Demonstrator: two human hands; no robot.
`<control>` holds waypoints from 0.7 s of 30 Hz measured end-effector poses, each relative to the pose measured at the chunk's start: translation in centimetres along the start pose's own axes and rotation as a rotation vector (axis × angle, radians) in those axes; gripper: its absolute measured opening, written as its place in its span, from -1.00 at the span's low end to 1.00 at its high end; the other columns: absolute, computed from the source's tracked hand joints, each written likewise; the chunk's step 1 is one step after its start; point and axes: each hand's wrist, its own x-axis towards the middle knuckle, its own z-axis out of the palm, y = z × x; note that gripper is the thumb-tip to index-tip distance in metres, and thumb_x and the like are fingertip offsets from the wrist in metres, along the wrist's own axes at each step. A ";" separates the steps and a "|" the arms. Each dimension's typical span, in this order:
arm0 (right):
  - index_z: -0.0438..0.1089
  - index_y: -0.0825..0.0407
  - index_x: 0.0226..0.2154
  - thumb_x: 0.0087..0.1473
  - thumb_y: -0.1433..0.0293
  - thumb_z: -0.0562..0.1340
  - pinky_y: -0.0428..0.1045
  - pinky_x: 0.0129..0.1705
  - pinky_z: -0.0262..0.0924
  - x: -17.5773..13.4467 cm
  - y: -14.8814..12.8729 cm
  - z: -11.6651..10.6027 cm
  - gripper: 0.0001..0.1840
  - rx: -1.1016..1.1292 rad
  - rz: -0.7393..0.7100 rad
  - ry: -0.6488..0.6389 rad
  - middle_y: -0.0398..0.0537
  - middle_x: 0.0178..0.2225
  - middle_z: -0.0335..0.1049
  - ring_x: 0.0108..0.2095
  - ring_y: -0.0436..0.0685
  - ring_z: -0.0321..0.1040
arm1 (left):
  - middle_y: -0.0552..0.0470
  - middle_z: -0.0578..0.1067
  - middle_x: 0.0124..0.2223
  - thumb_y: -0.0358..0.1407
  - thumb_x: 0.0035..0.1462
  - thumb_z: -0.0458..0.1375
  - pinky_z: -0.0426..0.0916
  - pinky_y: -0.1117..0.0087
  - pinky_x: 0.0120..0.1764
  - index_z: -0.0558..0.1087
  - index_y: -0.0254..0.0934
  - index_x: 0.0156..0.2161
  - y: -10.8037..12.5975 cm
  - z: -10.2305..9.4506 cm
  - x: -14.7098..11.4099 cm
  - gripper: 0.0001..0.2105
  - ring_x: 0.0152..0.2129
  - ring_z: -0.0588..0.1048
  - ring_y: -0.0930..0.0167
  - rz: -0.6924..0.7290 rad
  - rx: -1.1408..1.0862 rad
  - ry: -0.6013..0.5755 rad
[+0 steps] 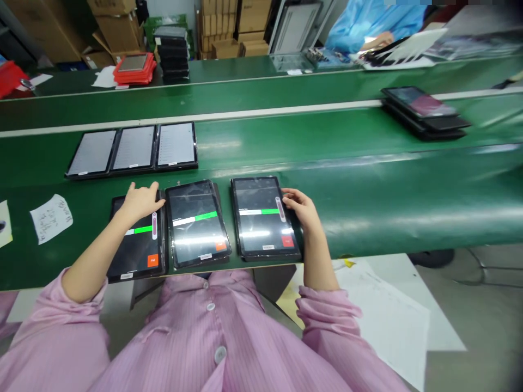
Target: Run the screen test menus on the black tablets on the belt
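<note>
Three dark tablets with lit screens lie along my edge of the green table. My left hand (141, 202) rests over the upper part of the left tablet (139, 256), fingers apart, thumb at its right edge. The middle tablet (198, 231) lies slightly turned, touched by neither hand. At the right tablet (261, 223), my right hand (301, 208) has its fingers curled on the upper right edge. All three screens show a green bar and an orange or red square. A slider shows on the left and right screens only.
Three tablets with pale screens (134, 148) lie in a row behind. A stack of tablets (423, 111) sits at the right. Handwritten paper (52, 219) lies at the left. Across the table are red trays (135, 71), a dark stack (172, 54) and a person in blue (373, 24).
</note>
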 end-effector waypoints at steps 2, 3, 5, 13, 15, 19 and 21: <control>0.49 -0.06 -0.16 -0.14 0.22 0.36 -0.03 -0.31 0.27 0.0 0.0 0.0 -0.59 0.012 -0.022 -0.008 -0.16 -0.36 0.40 -0.39 0.05 0.30 | -0.33 0.59 -0.07 -0.13 0.29 -0.06 0.05 -0.19 0.20 0.30 -0.40 0.19 0.7 -0.3 0.6 -0.52 -0.04 0.54 0.01 0.035 -0.084 -0.018; 0.48 -0.06 -0.16 -0.13 0.21 0.36 -0.03 -0.31 0.26 -0.1 0.1 0.0 -0.59 0.016 -0.031 -0.014 -0.16 -0.35 0.39 -0.39 0.05 0.29 | -0.35 0.53 0.07 -0.17 0.31 -0.09 0.04 -0.19 0.21 0.28 -0.37 0.22 1.5 -0.5 0.9 -0.53 0.07 0.47 0.01 0.087 -0.116 0.001; 0.45 -0.08 -0.14 -0.12 0.21 0.35 -0.03 -0.31 0.26 0.0 0.3 0.0 -0.58 0.023 -0.039 -0.024 -0.18 -0.35 0.39 -0.40 0.04 0.28 | -0.34 0.28 0.32 -0.20 0.34 -0.09 0.00 -0.14 0.24 0.23 -0.27 0.30 3.7 -1.0 1.6 -0.52 0.26 0.26 0.01 0.249 -0.149 0.055; 0.39 -0.13 -0.09 -0.08 0.18 0.34 0.00 -0.22 0.28 0.1 0.7 -0.4 -0.56 0.005 -0.044 -0.043 -0.14 -0.27 0.39 -0.33 0.08 0.31 | -0.12 0.15 0.30 -0.21 0.02 0.31 0.21 0.12 0.15 0.21 0.08 0.31 8.7 -3.3 6.2 -0.27 0.15 0.31 0.08 0.643 -0.318 -0.251; 0.39 -0.13 -0.08 -0.08 0.17 0.35 0.01 -0.20 0.29 0.1 0.7 -0.5 -0.55 0.004 -0.033 -0.054 -0.14 -0.26 0.39 -0.31 0.09 0.32 | -0.08 0.15 0.26 -0.22 -0.01 0.31 0.20 0.11 0.16 0.29 0.08 0.25 8.8 -3.5 7.0 -0.33 0.15 0.28 0.09 0.686 -0.340 -0.299; 0.39 -0.14 -0.07 -0.08 0.18 0.36 0.01 -0.19 0.29 0.0 0.6 -0.6 -0.54 0.003 -0.017 -0.063 -0.14 -0.25 0.39 -0.32 0.09 0.32 | -0.05 0.10 0.25 -0.26 -0.05 0.32 0.14 0.07 0.18 0.35 0.07 0.17 9.5 -3.9 7.6 -0.38 0.22 0.14 0.05 0.737 -0.318 -0.343; 0.40 -0.14 -0.07 -0.08 0.18 0.36 0.00 -0.18 0.30 0.0 0.6 -0.6 -0.54 0.006 -0.016 -0.061 -0.14 -0.24 0.39 -0.31 0.08 0.32 | -0.05 0.10 0.22 -0.28 -0.08 0.33 0.15 0.07 0.17 0.37 0.04 0.14 9.9 -4.1 7.8 -0.39 0.22 0.11 0.05 0.745 -0.293 -0.368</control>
